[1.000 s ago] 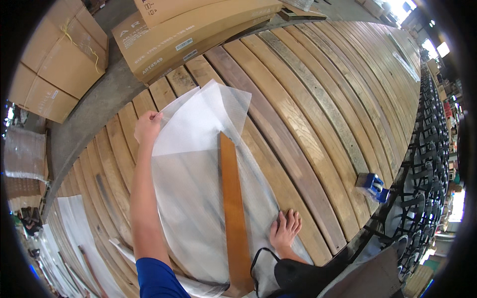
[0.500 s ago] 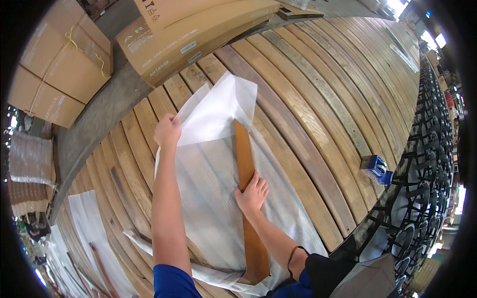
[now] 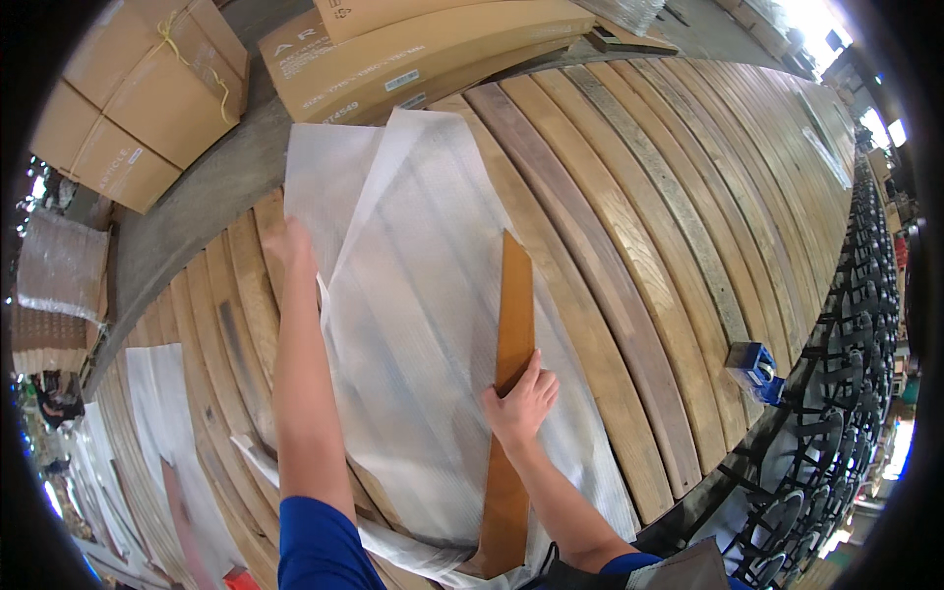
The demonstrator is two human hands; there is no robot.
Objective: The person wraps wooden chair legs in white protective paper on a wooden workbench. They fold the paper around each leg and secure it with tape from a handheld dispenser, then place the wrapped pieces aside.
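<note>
A translucent white foam sheet lies spread over the slatted wooden surface, its upper part partly folded over itself. On the sheet rests a long brown wooden piece with an angled far end and a bend at its near end. My right hand grips this piece around its middle, thumb and fingers closed over it. At the sheet's left edge is my left hand, blurred by motion. Whether its fingers hold the edge is unclear.
Large cardboard boxes stand beyond the slatted table. A blue tape dispenser sits near its right edge. Rows of black frames line the right side. Another white sheet with a reddish-brown piece lies at left.
The sheet's crumpled upper part has opened out, reaching farther up and left. My left hand has moved slightly left and toward me. My right hand keeps its grip on the wooden piece.
</note>
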